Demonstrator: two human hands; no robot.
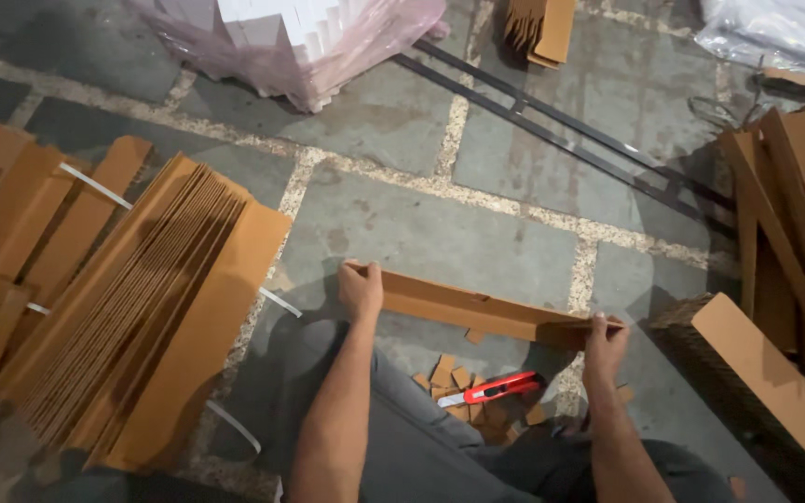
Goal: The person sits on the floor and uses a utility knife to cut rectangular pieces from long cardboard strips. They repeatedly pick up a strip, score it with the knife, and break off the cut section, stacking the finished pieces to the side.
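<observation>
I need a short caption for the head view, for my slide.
Both hands, left and right, hold a cardboard strip over a red cutter and scraps.

Brown cardboard strip [477, 310], red-handled cutter [491, 388] over brown offcuts [454, 382], grey stone floor [440, 237] with pale joints.

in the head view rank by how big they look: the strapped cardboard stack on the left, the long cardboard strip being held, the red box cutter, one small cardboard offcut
1. Strapped stack of brown cardboard sheets
2. Long brown cardboard strip, held at its ends by the left hand and right hand
3. Red box cutter
4. Small square cardboard offcut
</observation>
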